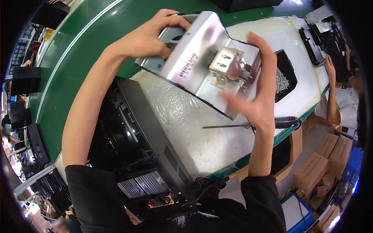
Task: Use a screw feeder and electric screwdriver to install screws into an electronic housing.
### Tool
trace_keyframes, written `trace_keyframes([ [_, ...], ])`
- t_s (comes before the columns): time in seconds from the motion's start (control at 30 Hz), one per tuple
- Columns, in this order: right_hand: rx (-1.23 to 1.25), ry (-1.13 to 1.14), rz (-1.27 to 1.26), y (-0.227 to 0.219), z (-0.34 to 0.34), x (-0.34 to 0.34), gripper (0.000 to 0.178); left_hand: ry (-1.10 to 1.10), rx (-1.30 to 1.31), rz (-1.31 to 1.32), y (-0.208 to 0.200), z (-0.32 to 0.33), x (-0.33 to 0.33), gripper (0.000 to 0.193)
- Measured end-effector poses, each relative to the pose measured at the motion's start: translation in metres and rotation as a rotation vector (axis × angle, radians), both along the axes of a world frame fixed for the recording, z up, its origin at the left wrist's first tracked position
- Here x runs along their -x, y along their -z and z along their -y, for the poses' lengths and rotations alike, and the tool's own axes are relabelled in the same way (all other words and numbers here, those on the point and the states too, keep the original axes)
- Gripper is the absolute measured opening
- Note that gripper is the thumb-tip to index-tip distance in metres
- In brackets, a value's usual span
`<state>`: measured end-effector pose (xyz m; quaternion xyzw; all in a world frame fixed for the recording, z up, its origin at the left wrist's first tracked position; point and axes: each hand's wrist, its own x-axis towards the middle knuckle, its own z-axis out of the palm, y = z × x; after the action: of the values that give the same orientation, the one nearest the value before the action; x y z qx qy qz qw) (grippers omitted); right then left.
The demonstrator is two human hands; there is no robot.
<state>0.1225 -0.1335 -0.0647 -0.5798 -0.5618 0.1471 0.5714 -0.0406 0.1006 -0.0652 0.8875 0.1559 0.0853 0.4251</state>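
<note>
Both my hands hold up a bent silver sheet-metal bracket (pixel 182 62), tilted above the table. A shiny metal block with slots (pixel 226 64) is fixed to its inner face. My left hand (pixel 142 40) is closed round the bracket's left part, its fingertips inside the edge. At the other end, my right hand (pixel 264 95) spans the right edge, fingers up its side and the blurred thumb by the lower edge. Below, an electric screwdriver (pixel 285 122) with a long thin bit lies near my right wrist. A large black housing (pixel 136 105) stands under my left forearm.
The table has a white plastic-wrapped top (pixel 171 112). A black tray (pixel 292 64) of small screws (pixel 282 82) sits right. Beyond it are black parts (pixel 309 46) and a co-worker's hand (pixel 329 68). Cardboard boxes (pixel 311 173) stand at lower right. Ribbed metal (pixel 143 184) shows in the housing.
</note>
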Motion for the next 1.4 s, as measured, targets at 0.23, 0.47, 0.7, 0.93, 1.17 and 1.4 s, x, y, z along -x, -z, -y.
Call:
trace_keyframes([
  [0.23,0.300,0.079,0.365,0.011,0.041,-0.009,0.138,0.081,-0.043,-0.089,-0.013,0.021,-0.024,0.061],
  [0.47,0.249,0.131,0.170,0.038,0.053,-0.018,0.126,0.088,-0.060,-0.052,-0.019,0.036,-0.029,0.053],
  [0.7,0.221,0.005,0.387,0.008,0.066,-0.035,0.114,-0.167,-0.069,0.141,-0.008,0.091,0.010,0.042],
  [0.93,0.276,-0.080,0.586,-0.006,0.112,-0.039,0.114,-0.071,0.166,0.112,-0.042,0.141,0.039,0.037],
  [1.17,0.268,0.077,0.533,0.009,0.125,-0.019,0.091,0.050,0.011,0.190,-0.044,0.128,0.047,0.045],
  [1.4,0.393,0.119,0.497,0.006,0.135,-0.020,0.101,0.090,-0.187,0.308,-0.035,0.132,0.022,0.049],
])
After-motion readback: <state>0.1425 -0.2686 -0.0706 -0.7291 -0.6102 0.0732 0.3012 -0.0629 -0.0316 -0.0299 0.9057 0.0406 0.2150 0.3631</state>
